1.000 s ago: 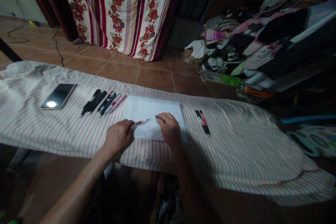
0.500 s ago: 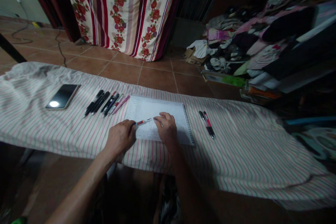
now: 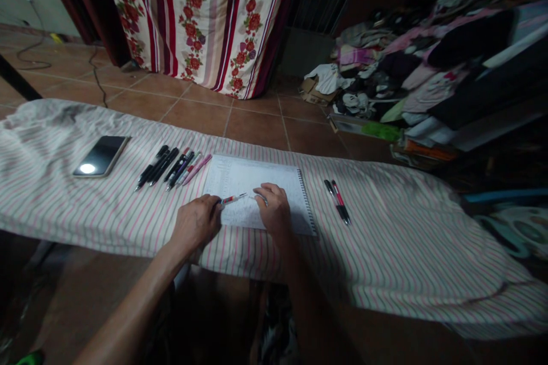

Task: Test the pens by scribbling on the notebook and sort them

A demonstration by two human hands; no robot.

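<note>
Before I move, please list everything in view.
Spiral-bound paper notebook: 1, white, centre
Slim held pen: 1, white-red, over notebook
Slim pens: 2, black-silver, red-black, right of notebook
Row of pens: several, mixed, left of notebook
Flat rectangular phone: 1, black, far left
Striped fabric cloth: 1, whitish, beneath these
Floral curtain: 1, cream-red, far side
Heaped clothes: uncountable, mixed, upper right
Tiled floor: 1, brown, beyond cloth
Left hand: 1, holding pen
Right hand: 1, over notebook

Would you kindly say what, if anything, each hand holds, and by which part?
The left hand grips a slim red-and-white pen by its left end; what the right hand may be pinching is too small to tell.
</note>
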